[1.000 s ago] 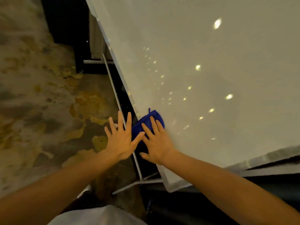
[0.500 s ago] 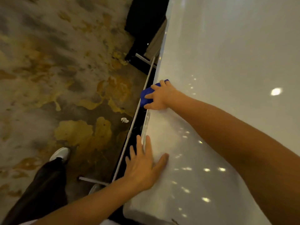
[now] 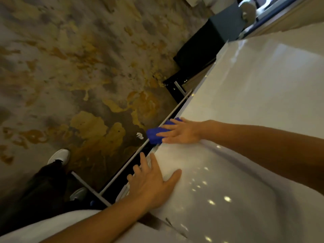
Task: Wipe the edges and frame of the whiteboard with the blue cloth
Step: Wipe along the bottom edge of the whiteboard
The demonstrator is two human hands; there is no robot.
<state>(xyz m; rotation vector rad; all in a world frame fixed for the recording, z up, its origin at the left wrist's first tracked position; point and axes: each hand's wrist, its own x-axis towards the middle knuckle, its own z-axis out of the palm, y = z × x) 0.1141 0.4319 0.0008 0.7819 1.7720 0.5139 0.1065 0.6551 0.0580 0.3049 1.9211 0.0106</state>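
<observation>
The whiteboard (image 3: 254,106) fills the right of the view, its glossy white face reflecting small lights. Its left edge with the thin frame (image 3: 198,88) runs diagonally from upper right to lower left. The blue cloth (image 3: 155,135) is folded over that edge. My right hand (image 3: 180,131) lies flat on the cloth, fingers stretched out, pressing it against the frame. Lower down, my left hand (image 3: 150,183) rests flat on the board at the same edge, fingers spread over the rim, holding nothing.
A metal stand rail (image 3: 133,156) runs beside the edge over the mottled yellow-grey floor (image 3: 70,76). A small white scrap (image 3: 139,135) lies on the floor near the cloth. My shoe (image 3: 59,156) and dark trouser leg are at lower left. A black box (image 3: 198,51) stands farther along.
The view has tilted and swung round the board's edge. My right hand with the cloth stays farther along the frame, while my left hand stays flat near the lower corner.
</observation>
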